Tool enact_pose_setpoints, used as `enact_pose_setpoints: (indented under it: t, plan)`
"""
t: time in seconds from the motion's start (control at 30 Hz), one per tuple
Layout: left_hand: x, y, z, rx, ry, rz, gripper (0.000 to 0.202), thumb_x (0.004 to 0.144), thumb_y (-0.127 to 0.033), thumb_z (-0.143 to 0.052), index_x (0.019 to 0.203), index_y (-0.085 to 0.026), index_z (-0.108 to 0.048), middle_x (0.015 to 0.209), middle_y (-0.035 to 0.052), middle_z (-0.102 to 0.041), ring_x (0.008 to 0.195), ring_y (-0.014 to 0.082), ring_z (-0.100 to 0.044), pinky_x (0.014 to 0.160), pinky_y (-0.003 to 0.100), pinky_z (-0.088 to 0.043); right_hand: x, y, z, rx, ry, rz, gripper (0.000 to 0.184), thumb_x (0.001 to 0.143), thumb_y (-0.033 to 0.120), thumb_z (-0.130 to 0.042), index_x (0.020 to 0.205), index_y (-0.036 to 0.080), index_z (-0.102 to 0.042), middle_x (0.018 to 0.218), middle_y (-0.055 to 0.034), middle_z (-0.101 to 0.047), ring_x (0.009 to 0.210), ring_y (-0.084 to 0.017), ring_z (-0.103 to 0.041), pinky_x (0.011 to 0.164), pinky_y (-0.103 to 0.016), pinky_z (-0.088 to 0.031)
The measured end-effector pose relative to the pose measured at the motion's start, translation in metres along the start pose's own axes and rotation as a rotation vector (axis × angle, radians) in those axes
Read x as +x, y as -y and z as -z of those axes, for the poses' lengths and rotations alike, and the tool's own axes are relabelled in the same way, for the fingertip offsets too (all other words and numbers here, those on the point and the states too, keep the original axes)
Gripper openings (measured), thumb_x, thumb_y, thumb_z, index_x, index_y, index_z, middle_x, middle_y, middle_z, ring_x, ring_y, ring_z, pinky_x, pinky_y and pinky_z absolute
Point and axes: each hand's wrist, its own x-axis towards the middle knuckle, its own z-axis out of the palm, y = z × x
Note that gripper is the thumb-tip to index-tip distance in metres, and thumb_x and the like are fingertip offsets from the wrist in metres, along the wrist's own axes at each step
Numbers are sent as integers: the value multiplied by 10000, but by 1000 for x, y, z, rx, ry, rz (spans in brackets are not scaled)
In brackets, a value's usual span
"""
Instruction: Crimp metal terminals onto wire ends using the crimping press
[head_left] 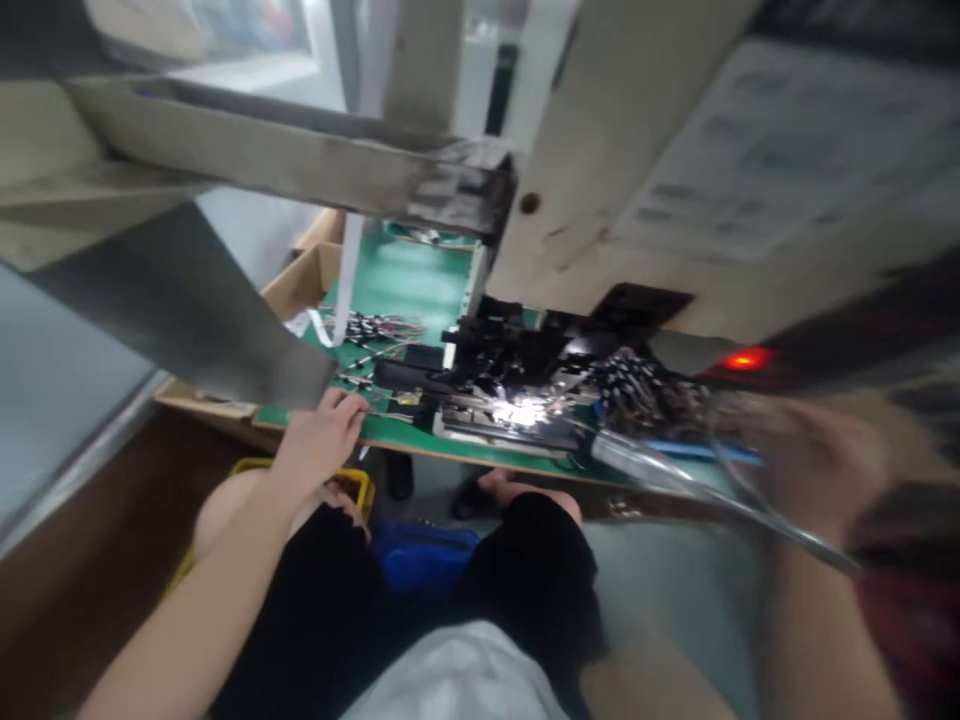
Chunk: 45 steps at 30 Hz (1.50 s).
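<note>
My left hand [324, 432] rests at the near edge of the green work mat [420, 285], its fingers curled at thin wires [360, 385] that lie there; what it grips is too small to name. My right hand [814, 455] is smeared by motion at the right, beside a clear tube [720, 492] that slants across in front of it. Between the hands sits a black fixture [499, 375] with a bright light spot, and a bundle of dark wired parts [645, 390] lies to its right.
A beige machine housing [675, 170] with a paper label hangs over the bench, and a red lamp [746, 360] glows under it. A cardboard box [304, 280] stands at the left. A metal arm [180, 310] crosses the upper left. My knees and a blue item [424, 560] are below.
</note>
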Motion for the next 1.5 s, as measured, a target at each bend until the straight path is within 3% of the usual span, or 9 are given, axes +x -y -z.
enact_pose_setpoints:
  t: [0.07,0.1,0.3,0.43,0.67,0.8,0.93,1.23,1.5]
  plan:
    - [-3,-2,2,-120,3,-23,234,956,-309,-414,1045,-230,-616,1078,57,-645,997,227,-615,904,358,-457,-46,16,11,117,-259,40,307,811,407,-507,764,201,-730,605,-151,-660,636,-314,-677,622,-422,-516]
    - [-4,-3,3,-177,8,-41,229,956,-313,-420,1038,-229,-616,1051,51,-657,979,220,-617,896,351,-458,-72,31,18,179,-253,46,232,778,386,-533,738,242,-711,587,-137,-650,619,-324,-672,604,-435,-515]
    - [-5,-15,-4,-301,8,-52,217,947,-311,-434,985,-215,-625,989,50,-640,916,201,-611,828,320,-470,-199,187,52,814,501,-84,267,757,143,-568,869,351,-693,800,-50,-703,725,-296,-692,627,-455,-547]
    - [-7,-21,-1,-372,-11,67,231,926,-314,-464,1110,-238,-582,998,23,-641,889,183,-622,805,301,-472,-214,275,61,1328,880,-176,260,807,141,-569,932,314,-717,788,-32,-700,707,-243,-678,643,-407,-559]
    - [-26,-37,15,-632,139,71,139,875,-298,-544,994,-227,-555,833,-23,-637,738,133,-609,699,242,-467,-177,353,56,1806,1076,-893,438,845,338,-665,1271,315,-563,895,-19,-672,661,-149,-670,404,-189,-444]
    - [-27,-48,7,-704,264,-1,154,864,-265,-541,990,-211,-610,903,11,-677,796,149,-625,727,247,-485,-159,372,47,1853,981,-939,373,810,366,-712,1159,267,-629,930,-31,-678,718,-144,-653,456,-189,-484]
    - [-24,-58,-4,-688,246,-20,163,852,-248,-555,973,-220,-660,922,22,-687,860,175,-632,772,273,-487,-156,373,42,1733,884,-858,167,826,358,-698,922,222,-705,929,-44,-671,723,-149,-638,533,-234,-540]
    - [-15,-69,-12,-827,278,-77,54,805,-200,-577,825,-198,-627,861,14,-661,855,174,-626,810,283,-484,-152,355,44,1549,796,-714,155,839,306,-694,978,239,-707,959,-59,-696,867,-208,-679,744,-330,-576]
    - [-13,-80,-11,-860,323,-24,106,823,-295,-594,873,-206,-621,800,-12,-662,727,149,-609,672,244,-463,-149,340,46,1570,854,-834,235,798,300,-743,1025,252,-702,895,-30,-729,781,-188,-698,745,-332,-587]
